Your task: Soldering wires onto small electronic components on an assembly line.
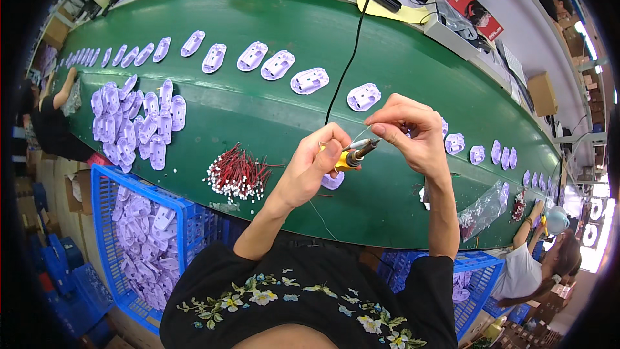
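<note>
My left hand (305, 171) is closed around a soldering iron (349, 160) with a yellow handle and a dark metal tip angled up to the right. A pale, slim piece lies along the iron in the same grip. From beneath that hand a thin wire (321, 220) trails down toward the table edge. Thumb and forefinger of my right hand (416, 134) pinch a fine wire just beyond the iron's tip. Partly hidden below the iron is a lilac plastic shell (332, 181), shaped like a computer mouse base. Another lilac shell (363, 97) lies beyond my hands.
Lilac shells line the green table (258, 129); more are heaped at left (139, 119). Red wires with white connectors (239, 174) lie in a pile. A black cord (352, 52) hangs across. Blue crates (187, 220) hold shells. Other people work at both ends.
</note>
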Available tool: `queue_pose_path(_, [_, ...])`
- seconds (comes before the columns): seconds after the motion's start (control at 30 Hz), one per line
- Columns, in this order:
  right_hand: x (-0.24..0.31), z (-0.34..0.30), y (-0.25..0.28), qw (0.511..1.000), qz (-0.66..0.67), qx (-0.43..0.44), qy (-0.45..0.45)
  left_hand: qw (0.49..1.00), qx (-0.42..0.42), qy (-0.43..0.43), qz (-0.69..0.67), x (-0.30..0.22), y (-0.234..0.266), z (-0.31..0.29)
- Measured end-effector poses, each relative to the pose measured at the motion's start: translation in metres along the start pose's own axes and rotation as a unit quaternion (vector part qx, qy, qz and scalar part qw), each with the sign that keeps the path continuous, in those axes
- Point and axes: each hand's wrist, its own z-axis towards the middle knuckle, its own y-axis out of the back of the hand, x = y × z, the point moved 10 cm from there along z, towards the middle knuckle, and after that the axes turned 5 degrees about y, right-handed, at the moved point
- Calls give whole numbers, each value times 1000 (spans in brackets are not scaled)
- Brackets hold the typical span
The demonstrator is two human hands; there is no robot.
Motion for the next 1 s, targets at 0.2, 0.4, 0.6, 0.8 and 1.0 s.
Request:
queue_pose_path(0.2, [-8, -2, -4, 999, 37, 21, -16, 1000, 13, -5, 10, 3, -1, -2])
queue_pose_path(0.4, [-14, -2, -6, 996, 86, 21, -28, 1000, 23, 4, -5, 5, -3, -2])
queue_pose_path(0.6, [-19, -5, -6, 994, 102, 25, -38, 999, 34, 2, 20, 4, -7, -2])
queue_pose_path(0.8, [-16, -13, -5, 993, 109, 17, -39, 1000, 4, -6, 2, 7, 0, -1])
queue_pose_path(1.0, [8, -28, -4, 999, -1, -25, -20, 998, -66, -12, 5, 6, 9, -2])
